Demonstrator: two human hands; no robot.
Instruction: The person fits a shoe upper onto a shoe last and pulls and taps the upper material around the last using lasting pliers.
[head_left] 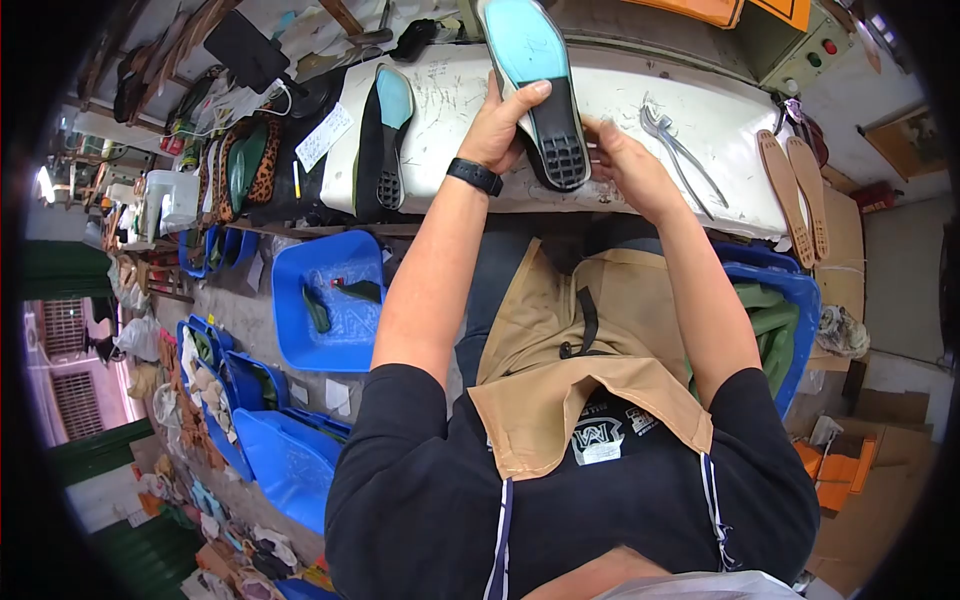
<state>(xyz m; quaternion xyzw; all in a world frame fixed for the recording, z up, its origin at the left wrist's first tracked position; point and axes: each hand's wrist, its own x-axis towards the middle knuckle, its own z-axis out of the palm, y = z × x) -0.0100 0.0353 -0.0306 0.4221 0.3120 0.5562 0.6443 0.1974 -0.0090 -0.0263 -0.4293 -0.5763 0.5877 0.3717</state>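
My left hand (500,125) grips an unfinished shoe (540,75), its thumb pressed on the underside. The shoe's bottom faces me: light blue at the forepart, black toward the heel, with a grid of square hollows at the heel end. My right hand (635,165) is beside the heel, fingers loosely bent and apart; whether they touch its edge is hard to make out. A similar black shoe (390,130) with a light blue bottom lies on the white worktop (450,90) to the left. Metal pincers (680,155) lie to the right of my right hand.
Two tan soles (790,195) rest at the worktop's right end. A paper note (325,135) and a marker (297,180) lie at left, near leopard-print shoe parts (262,165). Below stand a blue bin (290,330) with green pieces and another blue bin (800,320) with green material.
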